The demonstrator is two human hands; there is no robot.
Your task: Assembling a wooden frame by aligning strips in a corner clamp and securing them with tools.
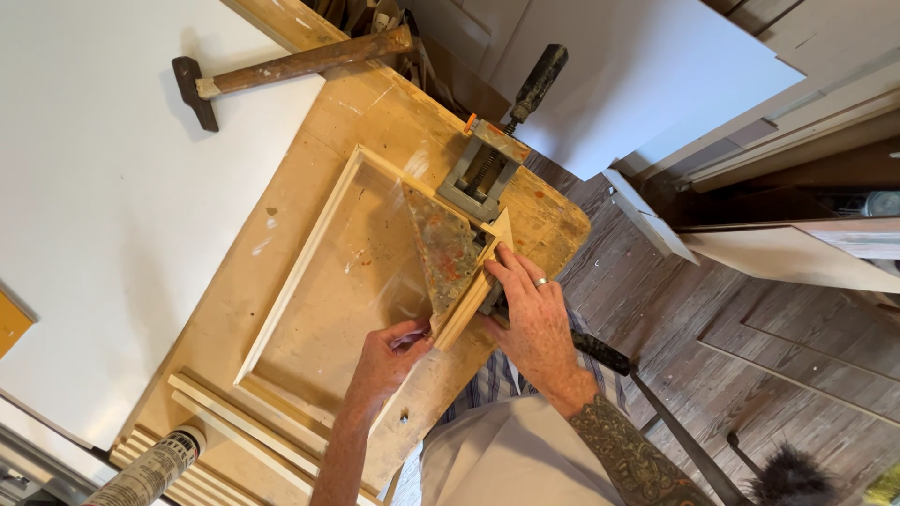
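A pale wooden frame (309,272) lies flat on the plywood workbench (375,112). A metal corner clamp (483,173) grips its far right corner, over a paint-stained triangular plate (441,248). A short wooden strip (466,305) runs along the frame's right side. My left hand (386,361) pinches the strip's near end. My right hand (532,314), with a ring, lies over the strip and the clamp's near jaw, fingertips pressing the strip's upper edge. A black clamp handle (600,353) sticks out under my right wrist.
A hammer (281,64) lies at the bench's far edge, its head on a white board (112,215). Several loose wooden strips (234,422) and a sealant cartridge (150,473) sit at the near left. The clamp's second black handle (537,80) points away. White panels (647,75) and plank flooring are at right.
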